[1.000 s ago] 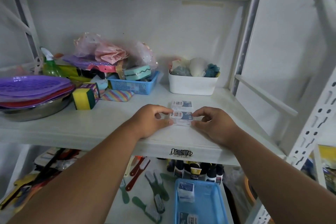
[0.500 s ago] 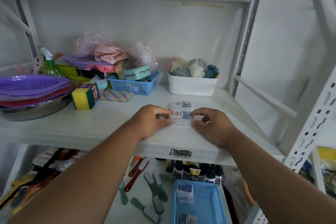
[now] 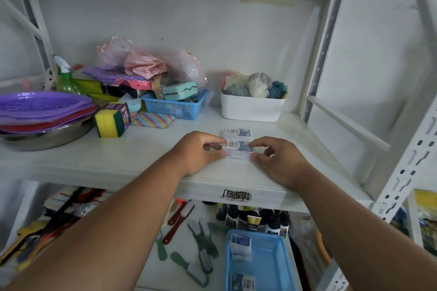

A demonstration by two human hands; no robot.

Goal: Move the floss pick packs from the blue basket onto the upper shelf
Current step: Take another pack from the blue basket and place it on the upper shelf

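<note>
Both hands unmoved, left hand [image 3: 198, 151] and right hand [image 3: 276, 160] fingers still pinching near floss pick pack [image 3: 238, 149] on upper shelf [image 3: 118, 160]

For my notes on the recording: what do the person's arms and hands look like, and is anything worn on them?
Both forearms are bare as far as the picture shows: no sleeves, gloves, watch or bracelets. The left hand and right hand show no rings on the visible fingers, and the nails look short.

We stand in a household-goods storeroom or shop: white metal shelving [image 3: 399, 172] stacked with sponges [image 3: 113, 120], brushes [image 3: 203, 238], bottles [image 3: 254, 220].
</note>
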